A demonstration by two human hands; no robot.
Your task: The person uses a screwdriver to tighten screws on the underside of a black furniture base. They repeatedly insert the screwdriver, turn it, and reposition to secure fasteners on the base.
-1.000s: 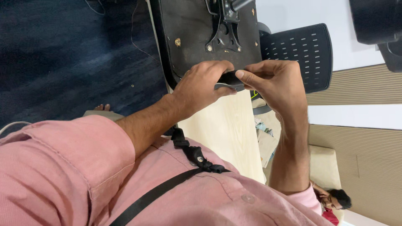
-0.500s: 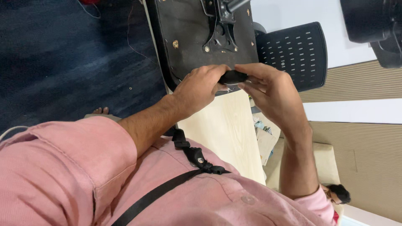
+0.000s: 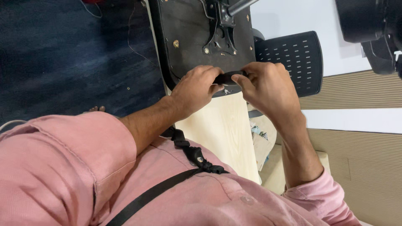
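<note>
Black part (image 3: 228, 78) — pinched by left hand (image 3: 196, 90), right hand (image 3: 268, 88) fingers curled.

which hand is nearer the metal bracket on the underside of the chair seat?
Left. The left hand sits just below the metal bracket, over the seat underside. The right hand is further off, by the perforated chair back. Both grip a small black part.
</note>
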